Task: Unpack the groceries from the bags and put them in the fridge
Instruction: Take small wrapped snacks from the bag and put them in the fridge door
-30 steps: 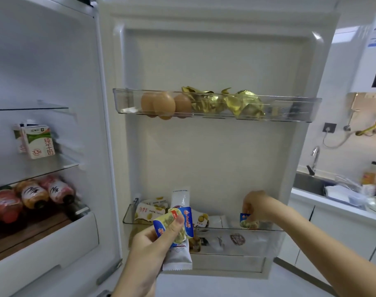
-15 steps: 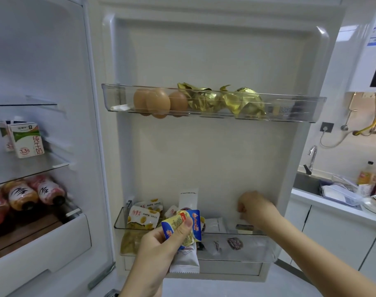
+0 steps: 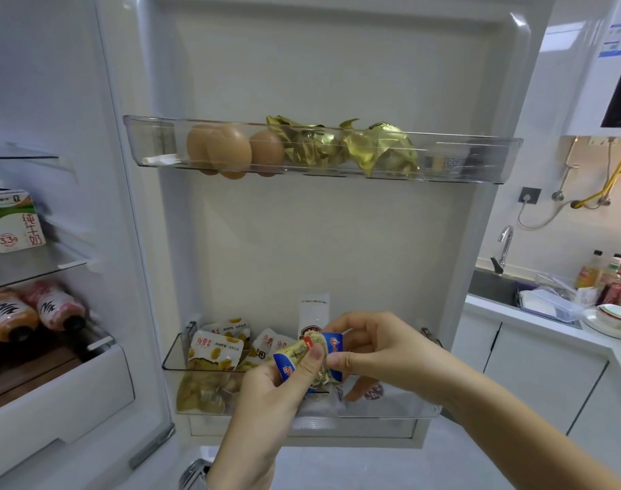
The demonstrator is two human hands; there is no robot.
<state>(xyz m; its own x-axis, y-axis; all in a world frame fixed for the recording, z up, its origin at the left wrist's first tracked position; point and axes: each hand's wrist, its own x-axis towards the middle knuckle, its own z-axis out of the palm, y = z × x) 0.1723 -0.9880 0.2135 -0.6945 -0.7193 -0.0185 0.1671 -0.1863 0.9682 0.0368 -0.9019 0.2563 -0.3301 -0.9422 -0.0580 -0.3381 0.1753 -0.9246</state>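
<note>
While the white fridge door (image 3: 337, 242) stood wide open, both hands met right in front of the clear plastic lower door bin (image 3: 174, 362), down around 6 o'clock in the view. The left hand (image 3: 266, 394) was pinching a little stack of small blue-and-yellow foil snack packets (image 3: 303, 358) between thumb and fingers, and the right hand (image 3: 376, 351) had its fingertips curled onto the far packet of that same stack, so both were gripping it. Looked to me like the step in hand was peeling one packet off the bunch to drop it into that bin.

The bin already held white-and-yellow pouches of what looked like pickled veg (image 3: 215, 351) at its 9 o'clock end, plus a tall white sachet (image 3: 314, 313) standing behind the hands. The 3 o'clock end of the bin seemed the emptiest, though the right forearm hid part of it.

Up at 12 o'clock the clear upper door tray (image 3: 150, 143) carried brown eggs (image 3: 227, 150) and crumpled gold foil wrappers (image 3: 372, 150).

My guess for the next move: the right hand needs to pull one packet free and carry it toward 3 o'clock, clear the bin's front lip, and let go inside. Slippery foil, so the left hand's pinch has to hold.
</note>
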